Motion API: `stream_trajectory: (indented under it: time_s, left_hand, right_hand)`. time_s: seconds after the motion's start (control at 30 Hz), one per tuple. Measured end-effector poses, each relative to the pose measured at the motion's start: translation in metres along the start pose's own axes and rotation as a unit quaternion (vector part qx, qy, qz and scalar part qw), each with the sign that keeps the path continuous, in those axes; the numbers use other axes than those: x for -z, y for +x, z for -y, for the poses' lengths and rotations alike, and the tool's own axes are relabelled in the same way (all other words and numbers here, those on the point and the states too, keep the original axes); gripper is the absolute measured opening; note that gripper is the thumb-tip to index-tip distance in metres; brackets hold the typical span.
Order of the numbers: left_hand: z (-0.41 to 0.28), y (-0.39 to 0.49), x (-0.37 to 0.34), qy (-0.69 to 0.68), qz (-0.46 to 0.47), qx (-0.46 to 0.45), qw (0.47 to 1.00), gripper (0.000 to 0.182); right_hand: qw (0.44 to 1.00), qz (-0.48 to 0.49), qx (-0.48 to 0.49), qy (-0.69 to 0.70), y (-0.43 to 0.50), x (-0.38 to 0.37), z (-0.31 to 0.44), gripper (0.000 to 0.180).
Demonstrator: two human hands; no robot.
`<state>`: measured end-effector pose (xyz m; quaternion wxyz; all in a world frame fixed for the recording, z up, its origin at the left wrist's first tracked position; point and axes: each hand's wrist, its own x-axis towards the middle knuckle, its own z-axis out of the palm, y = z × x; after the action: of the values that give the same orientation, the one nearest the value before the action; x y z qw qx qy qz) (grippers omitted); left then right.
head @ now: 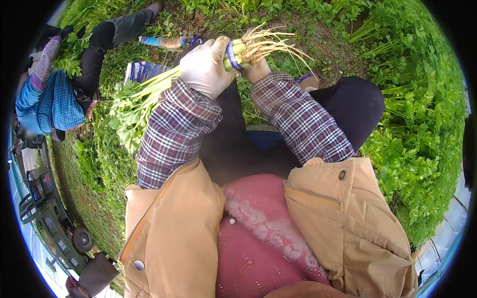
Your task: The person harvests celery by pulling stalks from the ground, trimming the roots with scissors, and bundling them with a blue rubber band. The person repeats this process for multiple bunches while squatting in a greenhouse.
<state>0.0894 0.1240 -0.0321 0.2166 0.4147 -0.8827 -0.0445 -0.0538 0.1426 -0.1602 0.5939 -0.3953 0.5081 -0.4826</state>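
My left hand [205, 67], in a pale glove, is closed around the stalks of a bunch of celery [154, 87]. Its leaves hang to the lower left, and its pale roots point to the upper right. A purple tie [231, 55] circles the stalks just below the roots. My right hand [257, 70] is at the root end behind the bunch, its fingers mostly hidden, so its grip cannot be made out. Left of my left hand lies a stack of purple-and-white strips [147, 71]. A tool handle wrapped in blue and tan [162, 42] lies beyond it.
Celery plants [410, 149] grow densely at the right and top. Another person in blue checked clothing [59, 100] is at the upper left. A green wheeled vehicle [56, 227] stands at the lower left. Cut celery [87, 160] lies on the ground at the left.
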Motion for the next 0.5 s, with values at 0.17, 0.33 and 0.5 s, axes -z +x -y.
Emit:
stream_trajectory:
  time_s: [0.17,0.33,0.5]
  left_hand:
    - [0.01,-0.007,0.0,0.051,-0.027,-0.02,0.998,0.053]
    - [0.016,0.0,-0.021,0.142,-0.023,-0.045,0.989,0.031]
    - [0.014,0.018,-0.044,0.192,0.037,0.001,0.981,0.031]
  right_hand:
    - [0.943,0.309,0.008,0.121,0.063,0.032,0.077,0.04]
    - [0.941,0.294,0.047,0.161,0.035,0.03,0.158,0.048]
    - [0.986,0.133,0.098,0.019,-0.093,0.017,0.153,0.045]
